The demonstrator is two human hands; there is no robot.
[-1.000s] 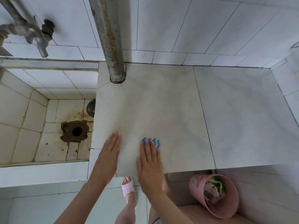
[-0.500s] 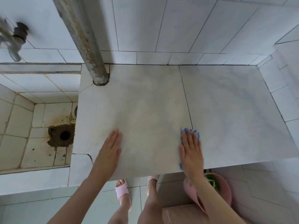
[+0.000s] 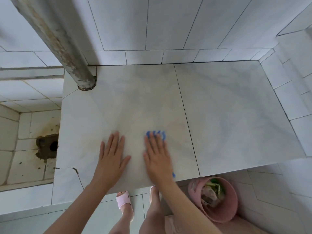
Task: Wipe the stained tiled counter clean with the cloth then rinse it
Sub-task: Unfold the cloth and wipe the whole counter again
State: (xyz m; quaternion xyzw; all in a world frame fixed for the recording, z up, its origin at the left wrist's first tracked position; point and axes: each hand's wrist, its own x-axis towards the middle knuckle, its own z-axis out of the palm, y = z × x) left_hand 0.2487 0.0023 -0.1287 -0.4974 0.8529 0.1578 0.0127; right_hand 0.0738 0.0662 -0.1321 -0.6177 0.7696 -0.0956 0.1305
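The tiled counter [image 3: 228, 115] is pale marble-patterned, with yellowish staining on its left tile. My right hand [image 3: 157, 157] lies flat near the front edge, fingers straight, pressing a blue-and-white cloth [image 3: 161, 134] onto the tile. Only the cloth's striped edge shows past the fingertips, plus a blue corner by the wrist. My left hand [image 3: 112, 156] rests flat on the counter just to the left, fingers spread, holding nothing.
A rusty vertical pipe [image 3: 67, 48] meets the counter at its back left corner. A tiled sink basin with a rust-stained drain hole [image 3: 53, 146] lies to the left. A pink bin [image 3: 217, 200] with rubbish stands below the counter's front edge. Tiled walls close off the back and right.
My right hand has slid the cloth back left from the tile joint towards my left hand, after sweeping right before that. The left hand has stayed planted on the counter.
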